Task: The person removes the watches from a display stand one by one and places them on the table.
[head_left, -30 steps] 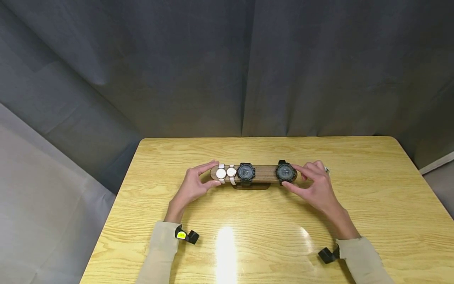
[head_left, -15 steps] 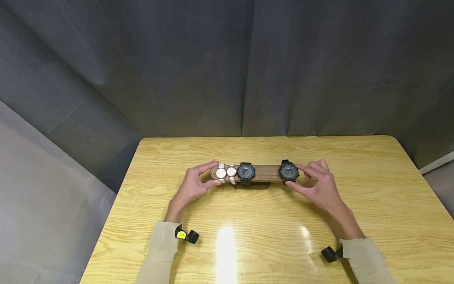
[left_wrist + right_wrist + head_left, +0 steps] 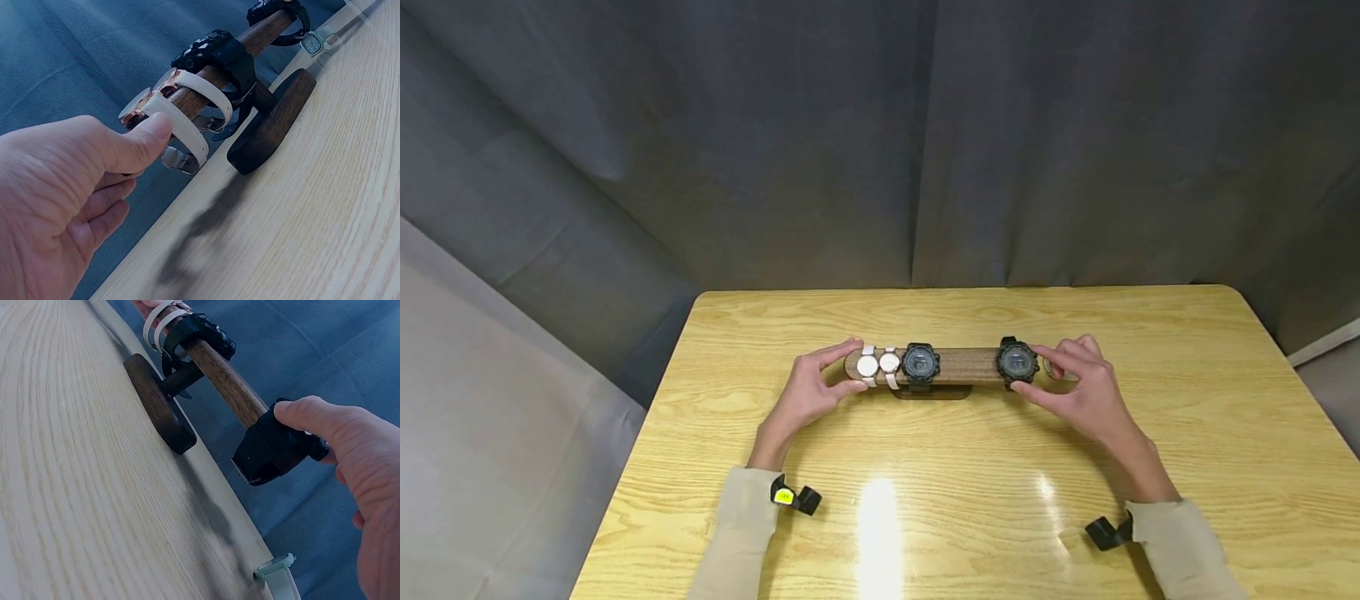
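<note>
A wooden watch stand (image 3: 967, 365) carries two white-strapped watches and two chunky black ones. My left hand (image 3: 805, 390) pinches its left end, the thumb lying at the outer white-strapped watch (image 3: 181, 128). Beside that sits the second white-strapped watch (image 3: 889, 363), then a black digital watch (image 3: 921, 363). At the bar's right end, my right hand (image 3: 1078, 390) pinches the other black digital watch (image 3: 1018, 362) between thumb and fingers. In the right wrist view its strap (image 3: 265, 450) hangs around the tip of the bar, past the bare wood.
A pale green watch (image 3: 278, 575) rests on the table behind my right hand. The stand's dark oval base (image 3: 275, 125) is on the wood-grain table (image 3: 955, 492). Grey curtain (image 3: 805, 167) hangs behind the table's far edge.
My right hand has moved to the right with the black digital watch, sliding it along to the bar's end. My left hand has stayed in place.
</note>
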A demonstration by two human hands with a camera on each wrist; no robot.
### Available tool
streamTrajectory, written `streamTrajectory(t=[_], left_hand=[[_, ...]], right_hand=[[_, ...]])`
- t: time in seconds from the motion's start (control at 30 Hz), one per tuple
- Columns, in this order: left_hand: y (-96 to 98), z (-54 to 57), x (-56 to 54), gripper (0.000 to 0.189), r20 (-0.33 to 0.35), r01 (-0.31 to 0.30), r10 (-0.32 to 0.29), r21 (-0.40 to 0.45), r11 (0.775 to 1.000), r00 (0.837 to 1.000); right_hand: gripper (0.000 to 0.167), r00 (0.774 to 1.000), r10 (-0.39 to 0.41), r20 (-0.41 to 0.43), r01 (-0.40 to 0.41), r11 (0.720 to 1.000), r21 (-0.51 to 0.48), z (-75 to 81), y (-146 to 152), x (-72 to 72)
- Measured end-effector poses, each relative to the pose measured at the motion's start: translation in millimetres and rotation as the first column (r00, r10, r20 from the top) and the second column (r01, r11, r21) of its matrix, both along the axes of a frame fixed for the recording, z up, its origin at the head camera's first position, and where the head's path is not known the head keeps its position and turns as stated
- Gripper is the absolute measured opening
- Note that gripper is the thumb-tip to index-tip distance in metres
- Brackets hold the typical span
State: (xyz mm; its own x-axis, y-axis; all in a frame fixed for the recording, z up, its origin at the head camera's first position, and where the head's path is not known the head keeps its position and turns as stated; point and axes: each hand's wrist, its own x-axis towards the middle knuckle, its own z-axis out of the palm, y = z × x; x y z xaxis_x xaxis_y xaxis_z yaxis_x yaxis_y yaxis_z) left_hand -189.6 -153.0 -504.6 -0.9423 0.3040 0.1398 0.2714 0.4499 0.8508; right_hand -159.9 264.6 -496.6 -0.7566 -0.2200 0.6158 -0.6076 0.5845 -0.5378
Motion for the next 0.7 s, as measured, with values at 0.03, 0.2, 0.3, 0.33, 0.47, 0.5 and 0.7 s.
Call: streamTrajectory(t=[0.03,0.2,0.3,0.33,0.47,0.5,0.7], left_hand=[[-0.1,0.0,0.0,0.064,0.001,-0.002,0.002,0.001,1.0,1.0],[0.0,-0.5,-0.5,0.064,0.003,-0.002,0.002,0.009,1.0,1.0],[0.4,-0.4,-0.7,0.064,0.004,0.001,-0.001,0.011,1.0,1.0],[0.6,-0.4,-0.7,0.064,0.004,0.002,-0.002,0.012,1.0,1.0],[1.0,0.4,-0.1,0.064,0.007,0.003,-0.003,0.011,1.0,1.0],[1.1,0.8,0.1,0.064,0.008,0.002,-0.002,0.009,1.0,1.0],[0.6,3.5,1.2,0.065,0.012,0.001,-0.001,-0.007,1.0,1.0]], right_hand=[[0.047,1.0,0.002,-0.007,-0.002,1.0,-0.003,0.0,-0.2,-0.1],[0.048,1.0,0.006,-0.023,-0.006,1.0,-0.011,1.3,0.1,0.5],[0.049,1.0,0.003,-0.009,-0.004,1.0,-0.019,2.6,1.8,1.2],[0.049,1.0,0.004,-0.005,-0.004,1.0,-0.023,3.0,2.5,1.4],[0.05,1.0,0.009,-0.002,-0.009,1.0,-0.03,3.5,4.9,2.1],[0.051,1.0,0.01,-0.007,-0.01,0.999,-0.031,3.4,5.2,2.0],[0.051,1.0,-0.003,0.01,0.003,1.0,-0.022,3.2,7.5,1.6]])
